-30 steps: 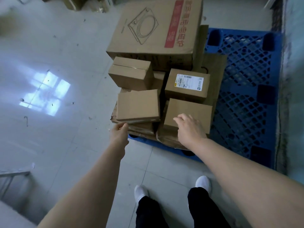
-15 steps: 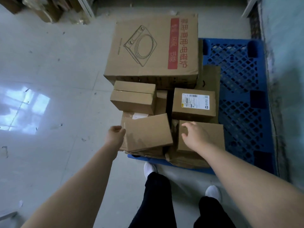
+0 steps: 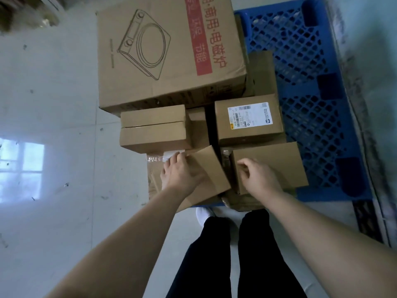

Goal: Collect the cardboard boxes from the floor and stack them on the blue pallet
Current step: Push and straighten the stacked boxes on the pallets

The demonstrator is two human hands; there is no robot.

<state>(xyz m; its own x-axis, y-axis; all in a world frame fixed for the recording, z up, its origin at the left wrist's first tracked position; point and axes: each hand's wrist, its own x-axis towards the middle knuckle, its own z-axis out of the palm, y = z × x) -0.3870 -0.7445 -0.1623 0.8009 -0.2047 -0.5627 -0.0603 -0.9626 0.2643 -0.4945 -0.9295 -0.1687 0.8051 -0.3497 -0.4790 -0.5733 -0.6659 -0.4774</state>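
The tilted box (image 3: 214, 168) sits askew at the near edge of the blue pallet (image 3: 311, 104), my left hand (image 3: 182, 174) gripping its far corner. My right hand (image 3: 258, 179) rests on the neighbouring box (image 3: 277, 162), grip unclear. I'd square it flat before releasing.
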